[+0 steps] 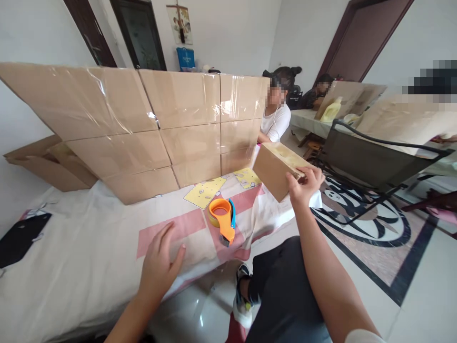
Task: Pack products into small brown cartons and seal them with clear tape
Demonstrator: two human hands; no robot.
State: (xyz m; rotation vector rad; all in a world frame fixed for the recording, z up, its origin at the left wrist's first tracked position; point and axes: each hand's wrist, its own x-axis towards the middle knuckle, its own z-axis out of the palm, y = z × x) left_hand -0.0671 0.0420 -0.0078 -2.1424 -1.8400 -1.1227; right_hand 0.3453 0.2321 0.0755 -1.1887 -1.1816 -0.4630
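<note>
In my right hand (305, 186) is a brown cardboard box (274, 170), gripped by its near end and held tilted over the table's right edge. Clear or yellowish tape seems to lie along its top. My left hand (162, 257) hovers over or rests on the pink-and-white tablecloth (117, 238), fingers spread, with nothing in it. Between the two hands sits an orange and blue tape dispenser (223, 220) with a roll of tape. Behind it rises a wall of stacked cardboard boxes (191, 102), shiny with clear tape or film.
An open carton (60, 164) lies behind the stack at left. A black flat item (24, 240) is at the table's left. Beyond the stack sits a person in a white top (280, 121). A folding chair (371, 164) stands on the right, near a table with a yellow bottle (331, 110).
</note>
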